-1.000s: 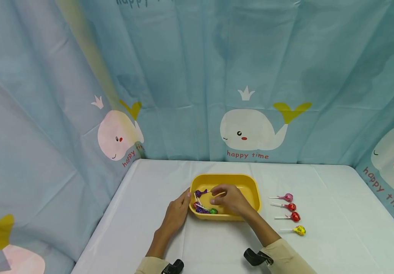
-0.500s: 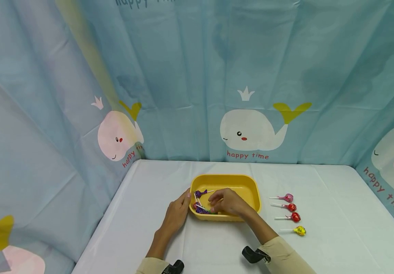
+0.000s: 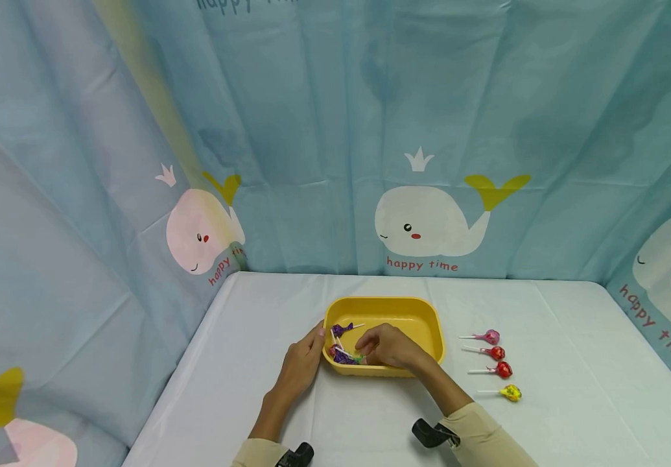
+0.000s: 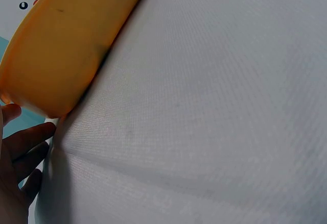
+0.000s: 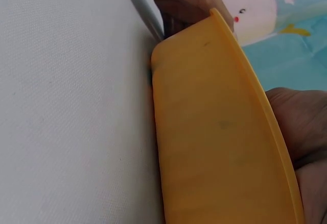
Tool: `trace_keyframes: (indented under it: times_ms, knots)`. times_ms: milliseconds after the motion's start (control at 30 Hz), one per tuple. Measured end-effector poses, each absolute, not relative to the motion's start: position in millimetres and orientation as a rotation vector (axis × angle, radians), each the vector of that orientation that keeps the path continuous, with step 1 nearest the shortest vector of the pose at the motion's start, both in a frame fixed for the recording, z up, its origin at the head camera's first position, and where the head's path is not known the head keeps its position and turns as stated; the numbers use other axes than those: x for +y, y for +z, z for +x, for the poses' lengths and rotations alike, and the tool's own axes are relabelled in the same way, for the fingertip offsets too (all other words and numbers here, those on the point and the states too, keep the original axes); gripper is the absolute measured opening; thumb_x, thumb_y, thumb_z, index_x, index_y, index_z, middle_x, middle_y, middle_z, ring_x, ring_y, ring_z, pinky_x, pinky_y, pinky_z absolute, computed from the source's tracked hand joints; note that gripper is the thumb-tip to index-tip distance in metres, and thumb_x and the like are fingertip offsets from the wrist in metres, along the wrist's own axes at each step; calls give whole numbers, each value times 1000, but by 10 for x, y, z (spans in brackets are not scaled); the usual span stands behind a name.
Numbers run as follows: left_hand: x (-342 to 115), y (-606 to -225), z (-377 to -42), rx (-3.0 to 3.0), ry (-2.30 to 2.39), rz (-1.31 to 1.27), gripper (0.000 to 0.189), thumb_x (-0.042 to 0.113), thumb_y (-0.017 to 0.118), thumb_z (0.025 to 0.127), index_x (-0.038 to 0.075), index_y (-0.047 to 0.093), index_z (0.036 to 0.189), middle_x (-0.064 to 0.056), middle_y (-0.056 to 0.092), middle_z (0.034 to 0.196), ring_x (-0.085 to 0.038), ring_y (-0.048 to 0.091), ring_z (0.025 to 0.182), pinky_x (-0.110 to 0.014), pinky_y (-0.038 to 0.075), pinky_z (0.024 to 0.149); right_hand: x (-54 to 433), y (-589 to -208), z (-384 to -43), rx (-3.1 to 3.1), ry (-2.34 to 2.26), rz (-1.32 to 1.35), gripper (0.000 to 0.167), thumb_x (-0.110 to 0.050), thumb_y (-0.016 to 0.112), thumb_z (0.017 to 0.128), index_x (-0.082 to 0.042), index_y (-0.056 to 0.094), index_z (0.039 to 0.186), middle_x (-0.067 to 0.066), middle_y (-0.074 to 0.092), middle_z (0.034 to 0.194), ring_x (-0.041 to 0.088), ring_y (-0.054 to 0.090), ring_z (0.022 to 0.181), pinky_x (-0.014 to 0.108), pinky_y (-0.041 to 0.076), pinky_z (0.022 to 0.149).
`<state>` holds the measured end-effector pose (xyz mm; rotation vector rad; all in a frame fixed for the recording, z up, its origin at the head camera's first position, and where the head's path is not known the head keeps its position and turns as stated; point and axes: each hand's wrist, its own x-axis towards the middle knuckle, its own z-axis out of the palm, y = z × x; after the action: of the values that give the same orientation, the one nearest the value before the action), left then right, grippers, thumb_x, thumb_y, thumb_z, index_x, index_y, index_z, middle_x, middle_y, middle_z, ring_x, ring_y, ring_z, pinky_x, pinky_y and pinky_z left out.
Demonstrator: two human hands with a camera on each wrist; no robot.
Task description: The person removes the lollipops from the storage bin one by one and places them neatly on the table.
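Note:
A yellow tray (image 3: 423,310) lies on the white table, with several wrapped lollipops at its left end. One purple lollipop (image 3: 342,329) points its stick rightward; more purple ones (image 3: 344,357) bunch below it with crossing sticks. My right hand (image 3: 390,345) reaches into the tray, fingers bent down, and pinches a green lollipop (image 3: 360,359) that its fingertips mostly cover. At the tray's left side my left hand (image 3: 301,360) rests with fairly straight fingers against the outer wall. The left wrist view shows those fingers (image 4: 30,137) by the tray's corner.
To the right of the tray, a column of lollipops lies on the table: a pink one (image 3: 491,336), two red ones (image 3: 496,353) and a yellow one (image 3: 510,392), all sticks leftward. A blue whale-print curtain (image 3: 312,194) hangs behind the table.
My right hand has lowered toward the tray's near left part, and its fingers have closed in on the green lollipop. The left hand and the tray have stayed put.

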<state>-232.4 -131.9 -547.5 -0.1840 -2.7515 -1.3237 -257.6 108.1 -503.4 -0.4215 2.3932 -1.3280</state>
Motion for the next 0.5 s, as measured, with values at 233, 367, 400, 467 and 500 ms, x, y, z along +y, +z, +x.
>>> trace_keyframes:
  times_ms: [233, 367, 400, 467, 500]
  knots:
    - [-1310, -5469, -2323, -2753, -1313, -172, 60, 57, 33, 114, 23, 50, 160, -5, 56, 155, -33, 54, 144, -54, 41, 122, 1108, -5041, -2588, 2375, -1354, -431, 18, -2, 81, 89, -6, 80, 107, 4, 69, 91, 20, 60, 83, 28, 55, 70]
    - [-1311, -5470, -2324, -2757, -1315, -174, 62, 58, 32, 114, 21, 50, 160, -5, 56, 156, -34, 54, 145, -54, 41, 123, 1127, -5022, -2579, 2412, -1362, -451, 16, -4, 78, 91, -7, 81, 107, 5, 70, 93, 20, 60, 87, 29, 53, 73]
    - [-1313, -5468, -2325, -2759, -1314, -174, 62, 58, 32, 114, 21, 50, 160, -5, 56, 156, -34, 53, 145, -54, 41, 123, 1133, -5014, -2574, 2422, -1363, -451, 16, -4, 78, 91, -8, 81, 107, 5, 70, 94, 20, 60, 87, 29, 54, 73]
    - [-1313, -5469, -2328, -2763, -1315, -178, 62, 58, 32, 113, 21, 49, 161, -5, 55, 157, -34, 53, 145, -54, 41, 123, 1138, -5004, -2568, 2428, -1376, -433, 15, -4, 77, 91, -8, 81, 106, 5, 70, 95, 22, 62, 84, 31, 55, 72]
    - [-1313, -5471, -2329, -2764, -1314, -182, 63, 58, 32, 114, 20, 48, 161, -5, 55, 157, -34, 53, 145, -55, 41, 122, 1141, -4997, -2565, 2432, -1380, -420, 16, -4, 77, 91, -8, 81, 105, 5, 71, 96, 22, 62, 83, 31, 55, 71]
